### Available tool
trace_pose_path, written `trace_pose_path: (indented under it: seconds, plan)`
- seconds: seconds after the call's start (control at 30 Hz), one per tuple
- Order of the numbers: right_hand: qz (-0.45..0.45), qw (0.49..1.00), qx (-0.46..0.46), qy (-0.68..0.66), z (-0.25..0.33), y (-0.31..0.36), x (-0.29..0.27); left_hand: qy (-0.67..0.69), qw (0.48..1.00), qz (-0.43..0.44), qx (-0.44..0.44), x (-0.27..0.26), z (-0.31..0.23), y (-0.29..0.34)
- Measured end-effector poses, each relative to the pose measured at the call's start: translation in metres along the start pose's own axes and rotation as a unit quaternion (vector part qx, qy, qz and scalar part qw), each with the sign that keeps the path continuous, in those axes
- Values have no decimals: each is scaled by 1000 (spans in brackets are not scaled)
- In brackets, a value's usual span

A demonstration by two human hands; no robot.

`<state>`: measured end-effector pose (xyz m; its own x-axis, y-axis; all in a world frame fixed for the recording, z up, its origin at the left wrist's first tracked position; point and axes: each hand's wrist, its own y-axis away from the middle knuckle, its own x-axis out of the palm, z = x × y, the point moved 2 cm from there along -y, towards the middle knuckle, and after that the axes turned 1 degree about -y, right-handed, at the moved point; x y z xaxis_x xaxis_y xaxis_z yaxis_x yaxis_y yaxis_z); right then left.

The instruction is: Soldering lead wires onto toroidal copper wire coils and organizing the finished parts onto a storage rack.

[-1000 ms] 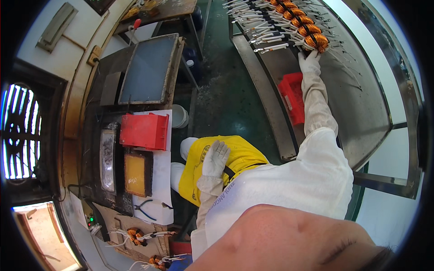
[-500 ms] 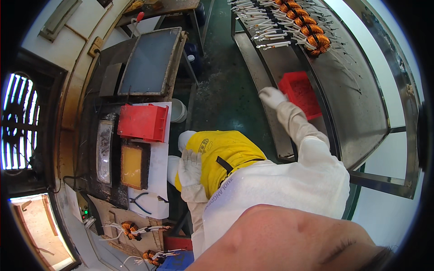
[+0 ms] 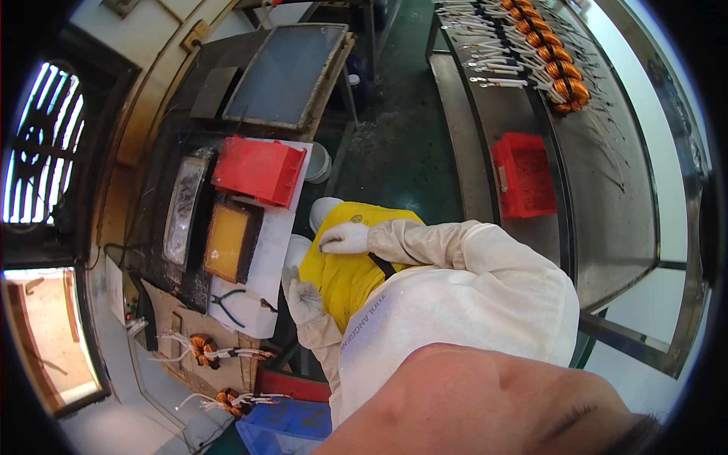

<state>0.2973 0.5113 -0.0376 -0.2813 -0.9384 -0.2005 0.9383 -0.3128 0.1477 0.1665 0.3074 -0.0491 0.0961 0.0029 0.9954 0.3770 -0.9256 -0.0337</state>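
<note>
Both my hands wear white gloves and lie over my yellow apron (image 3: 345, 277). My right hand (image 3: 345, 239) rests on the upper part of the apron with fingers loosely pointing left; I see nothing in it. My left hand (image 3: 303, 299) hovers at the apron's left edge with fingers spread and empty, close to the white board (image 3: 258, 265). A pair of pliers (image 3: 227, 299) lies on that board just left of this hand.
On the left bench stand a red bin (image 3: 258, 171), an orange-yellow tray (image 3: 227, 239) and a grey flat tray (image 3: 288, 64). Copper coils with white leads (image 3: 205, 349) lie lower left, above a blue crate (image 3: 292, 425). The right metal bench (image 3: 607, 189) carries a red bin (image 3: 523, 174) and a row of orange coils (image 3: 557, 72).
My right hand has drawn back from the coil row on the right bench, past the red bin, onto the apron. My left hand shifted slightly down and left.
</note>
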Motion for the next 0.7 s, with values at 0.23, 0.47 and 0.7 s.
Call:
trace_pose_path:
  seconds: [0.23, 0.47, 0.7]
  plan:
    - [238, 969, -51, -36, 65, 4, 6, -318, 921, -216, -61, 116, 43, -22]
    - [279, 957, -4, -85, 4, -5, 2, -767, 628, -33, -131, 144, 61, -41]
    - [267, 934, -139, 195, 77, -7, -5, -856, 511, -49, -54, 152, 50, -28]
